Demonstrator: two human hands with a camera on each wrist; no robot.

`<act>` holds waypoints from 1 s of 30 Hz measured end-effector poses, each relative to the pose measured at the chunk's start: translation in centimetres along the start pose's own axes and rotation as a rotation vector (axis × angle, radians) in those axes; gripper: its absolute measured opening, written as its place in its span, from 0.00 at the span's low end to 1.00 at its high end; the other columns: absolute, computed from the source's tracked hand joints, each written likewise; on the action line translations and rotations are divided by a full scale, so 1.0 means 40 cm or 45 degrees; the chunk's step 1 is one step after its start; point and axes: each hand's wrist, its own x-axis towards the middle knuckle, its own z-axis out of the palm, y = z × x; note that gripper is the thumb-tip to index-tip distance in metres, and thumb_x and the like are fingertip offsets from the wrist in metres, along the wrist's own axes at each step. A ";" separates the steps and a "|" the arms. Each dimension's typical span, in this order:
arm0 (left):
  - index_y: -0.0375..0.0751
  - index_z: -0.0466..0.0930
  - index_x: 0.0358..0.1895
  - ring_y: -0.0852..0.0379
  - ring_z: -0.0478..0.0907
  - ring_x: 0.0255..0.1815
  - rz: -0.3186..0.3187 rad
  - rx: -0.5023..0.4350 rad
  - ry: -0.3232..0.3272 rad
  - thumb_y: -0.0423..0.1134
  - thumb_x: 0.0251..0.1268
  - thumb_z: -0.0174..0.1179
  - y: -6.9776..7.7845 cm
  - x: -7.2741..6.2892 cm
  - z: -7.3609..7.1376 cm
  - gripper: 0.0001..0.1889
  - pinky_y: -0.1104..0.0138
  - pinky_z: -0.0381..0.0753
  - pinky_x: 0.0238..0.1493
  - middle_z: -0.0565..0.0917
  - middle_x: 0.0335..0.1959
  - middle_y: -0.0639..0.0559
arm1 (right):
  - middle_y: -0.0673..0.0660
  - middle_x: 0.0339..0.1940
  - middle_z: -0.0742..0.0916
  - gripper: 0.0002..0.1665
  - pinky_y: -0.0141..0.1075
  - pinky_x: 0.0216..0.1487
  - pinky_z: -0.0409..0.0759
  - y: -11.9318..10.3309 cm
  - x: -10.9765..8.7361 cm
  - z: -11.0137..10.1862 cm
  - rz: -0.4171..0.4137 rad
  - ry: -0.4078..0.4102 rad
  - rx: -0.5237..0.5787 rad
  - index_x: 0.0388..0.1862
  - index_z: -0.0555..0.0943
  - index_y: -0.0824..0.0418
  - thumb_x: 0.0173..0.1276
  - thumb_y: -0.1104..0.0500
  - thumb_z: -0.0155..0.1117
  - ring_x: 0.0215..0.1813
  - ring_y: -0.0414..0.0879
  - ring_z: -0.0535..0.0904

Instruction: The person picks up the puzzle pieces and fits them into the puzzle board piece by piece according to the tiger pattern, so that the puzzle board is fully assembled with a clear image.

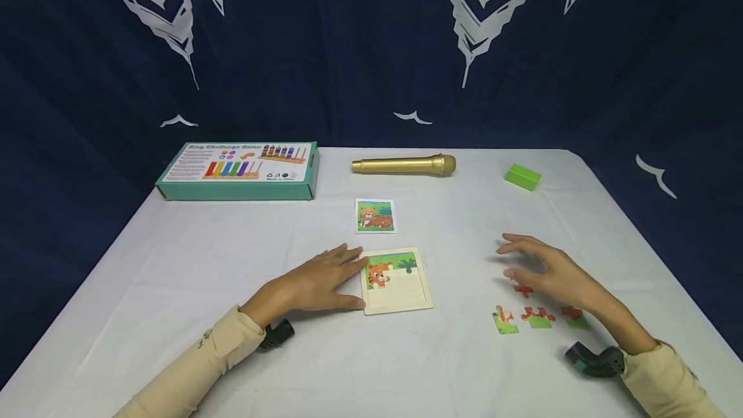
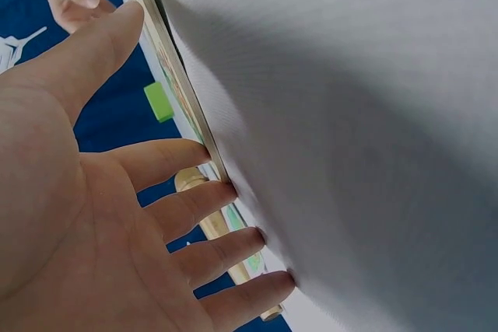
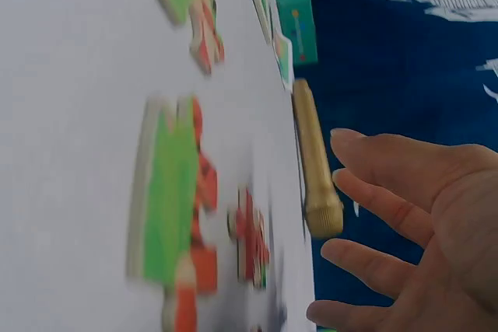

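Note:
My left hand (image 1: 322, 279) rests with straight, spread fingers at the left edge of a wooden puzzle tray (image 1: 400, 297). Thumb and fingertips touch the tray's rim. Along the tray's top and left side lie fitted pieces showing a tiger's head (image 1: 378, 274) and green leaves (image 1: 408, 264). My right hand (image 1: 554, 276) hovers over several loose puzzle pieces, its fingers loosely bent and nothing between them. Among these are an orange and green piece (image 1: 505, 320), a red-topped green piece (image 1: 538, 318) and a red piece (image 1: 524, 289), partly covered by the hand.
A tiger picture card (image 1: 375, 216) lies just behind the tray. Farther back are a green game box (image 1: 238, 191), a gold microphone (image 1: 400, 165) and a bright green block (image 1: 524, 177). A dark blue patterned curtain (image 1: 325, 50) hangs behind the white table.

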 end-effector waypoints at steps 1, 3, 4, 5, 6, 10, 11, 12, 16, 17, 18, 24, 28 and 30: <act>0.43 0.59 0.74 0.43 0.44 0.77 0.002 0.000 0.001 0.62 0.61 0.59 -0.001 0.000 0.001 0.42 0.49 0.48 0.74 0.56 0.76 0.46 | 0.63 0.69 0.71 0.19 0.39 0.63 0.64 0.009 -0.005 -0.006 0.007 0.002 -0.019 0.52 0.80 0.55 0.62 0.57 0.69 0.70 0.39 0.62; 0.43 0.59 0.73 0.43 0.44 0.77 0.005 -0.002 0.005 0.62 0.61 0.58 -0.002 0.001 0.002 0.42 0.49 0.48 0.74 0.56 0.76 0.46 | 0.66 0.69 0.69 0.19 0.41 0.63 0.64 0.025 -0.014 -0.017 0.036 -0.010 -0.044 0.51 0.80 0.56 0.61 0.58 0.70 0.72 0.55 0.62; 0.43 0.59 0.73 0.43 0.44 0.77 0.005 -0.002 0.006 0.62 0.61 0.58 -0.002 0.001 0.002 0.42 0.49 0.48 0.74 0.56 0.76 0.46 | 0.67 0.70 0.68 0.18 0.48 0.64 0.63 0.031 -0.018 -0.022 0.055 -0.024 -0.046 0.50 0.80 0.56 0.60 0.59 0.71 0.71 0.62 0.61; 0.43 0.59 0.74 0.43 0.44 0.77 0.005 -0.001 0.008 0.62 0.61 0.58 -0.003 0.001 0.003 0.42 0.49 0.48 0.74 0.56 0.76 0.46 | 0.69 0.70 0.67 0.18 0.56 0.62 0.62 0.037 -0.021 -0.027 0.075 -0.039 -0.047 0.49 0.80 0.56 0.59 0.59 0.71 0.70 0.69 0.59; 0.43 0.59 0.74 0.44 0.44 0.78 0.004 0.000 0.007 0.62 0.61 0.58 -0.003 0.001 0.003 0.42 0.49 0.48 0.74 0.56 0.76 0.47 | 0.71 0.70 0.66 0.18 0.63 0.60 0.61 0.043 -0.025 -0.031 0.094 -0.054 -0.042 0.48 0.80 0.57 0.58 0.59 0.72 0.68 0.74 0.58; 0.44 0.59 0.74 0.44 0.44 0.78 -0.003 0.002 0.007 0.62 0.61 0.58 -0.002 0.001 0.004 0.42 0.49 0.48 0.74 0.56 0.76 0.48 | 0.75 0.71 0.61 0.20 0.74 0.58 0.50 0.057 -0.033 -0.037 0.162 -0.120 -0.018 0.47 0.80 0.56 0.56 0.54 0.74 0.70 0.79 0.49; 0.44 0.59 0.74 0.45 0.44 0.78 -0.005 0.002 0.008 0.62 0.61 0.58 -0.002 0.001 0.005 0.42 0.49 0.49 0.74 0.56 0.76 0.48 | 0.76 0.71 0.61 0.21 0.75 0.58 0.48 0.059 -0.034 -0.037 0.168 -0.128 -0.019 0.47 0.80 0.55 0.55 0.53 0.74 0.70 0.80 0.47; 0.44 0.59 0.74 0.45 0.44 0.78 -0.007 0.001 0.007 0.62 0.61 0.58 -0.002 0.001 0.005 0.42 0.49 0.49 0.74 0.56 0.76 0.48 | 0.76 0.71 0.61 0.22 0.76 0.58 0.46 0.060 -0.034 -0.036 0.169 -0.133 -0.020 0.47 0.79 0.54 0.55 0.52 0.75 0.70 0.80 0.45; 0.45 0.59 0.74 0.45 0.44 0.78 -0.016 0.004 0.010 0.62 0.61 0.58 -0.002 0.003 0.006 0.42 0.48 0.49 0.73 0.56 0.76 0.48 | 0.77 0.70 0.61 0.22 0.78 0.57 0.42 0.064 -0.036 -0.029 0.151 -0.126 -0.027 0.46 0.79 0.53 0.53 0.52 0.76 0.70 0.81 0.41; 0.45 0.59 0.74 0.45 0.44 0.78 -0.018 0.006 0.010 0.62 0.61 0.58 -0.002 0.002 0.006 0.42 0.48 0.49 0.73 0.56 0.76 0.48 | 0.77 0.70 0.61 0.22 0.78 0.57 0.42 0.065 -0.037 -0.028 0.144 -0.122 -0.027 0.46 0.78 0.54 0.53 0.53 0.76 0.70 0.81 0.42; 0.45 0.59 0.74 0.45 0.44 0.78 -0.018 0.008 0.011 0.62 0.61 0.58 -0.002 0.002 0.006 0.42 0.48 0.49 0.73 0.56 0.76 0.48 | 0.77 0.70 0.61 0.22 0.78 0.56 0.42 0.067 -0.037 -0.026 0.138 -0.120 -0.026 0.45 0.78 0.54 0.53 0.53 0.76 0.70 0.81 0.42; 0.44 0.59 0.74 0.44 0.44 0.78 -0.011 0.000 0.016 0.61 0.61 0.59 -0.002 0.001 0.006 0.41 0.49 0.49 0.73 0.56 0.76 0.48 | 0.77 0.70 0.61 0.22 0.78 0.56 0.43 0.070 -0.036 -0.023 0.115 -0.105 -0.018 0.44 0.77 0.55 0.53 0.54 0.76 0.70 0.81 0.42; 0.44 0.59 0.74 0.45 0.44 0.78 -0.012 -0.001 0.012 0.61 0.61 0.59 -0.002 0.000 0.006 0.42 0.49 0.49 0.74 0.56 0.76 0.48 | 0.77 0.69 0.63 0.22 0.77 0.56 0.47 0.071 -0.036 -0.020 0.076 -0.085 -0.023 0.43 0.77 0.56 0.52 0.55 0.76 0.68 0.81 0.48; 0.44 0.59 0.74 0.45 0.44 0.78 -0.012 0.002 0.010 0.61 0.61 0.59 -0.002 0.000 0.006 0.42 0.49 0.49 0.74 0.56 0.76 0.48 | 0.77 0.67 0.64 0.22 0.76 0.56 0.50 0.070 -0.036 -0.017 0.058 -0.064 -0.014 0.42 0.76 0.57 0.52 0.56 0.77 0.67 0.81 0.51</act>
